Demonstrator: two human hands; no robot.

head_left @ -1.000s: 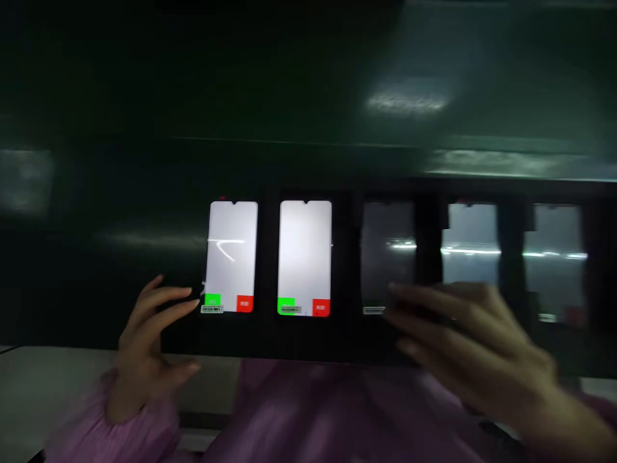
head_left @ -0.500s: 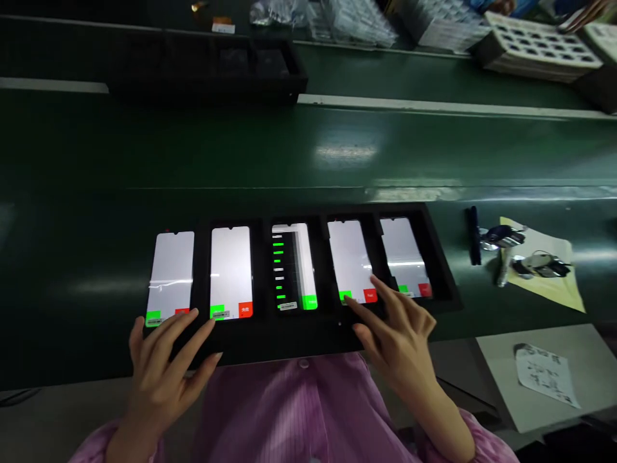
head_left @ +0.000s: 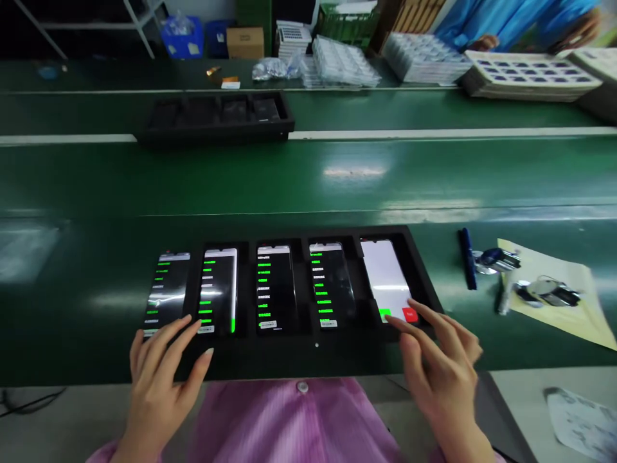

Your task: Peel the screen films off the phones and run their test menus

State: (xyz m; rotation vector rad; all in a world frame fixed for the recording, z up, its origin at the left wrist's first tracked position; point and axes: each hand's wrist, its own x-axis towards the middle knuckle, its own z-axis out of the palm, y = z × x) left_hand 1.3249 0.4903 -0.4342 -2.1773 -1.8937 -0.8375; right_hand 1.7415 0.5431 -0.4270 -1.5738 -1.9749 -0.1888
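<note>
Several smartphones lie face up in a row in a black tray (head_left: 289, 350). The rightmost phone (head_left: 387, 270) shows a white screen with a green and a red box at its bottom. My right hand (head_left: 441, 360) is over its lower end, fingers apart, index fingertip by the green box. My left hand (head_left: 161, 370) is spread at the lower ends of the leftmost phone (head_left: 166, 289) and the second phone (head_left: 212, 292), holding nothing. The middle phone (head_left: 274, 289) and the fourth phone (head_left: 332, 283) show dark screens with green and white text lines.
Right of the tray lie a blue pen (head_left: 467, 257) and metallic items on yellow paper (head_left: 585, 292). Another black tray (head_left: 212, 132) stands across the green bench. Behind are clear plastic trays (head_left: 344, 61), white trays (head_left: 530, 87) and a co-worker in blue sleeves (head_left: 511, 26).
My right hand has moved from the fourth phone to the rightmost one. Screens on the leftmost, second and fourth phones turned from white to dark text lists. The view has tilted up.
</note>
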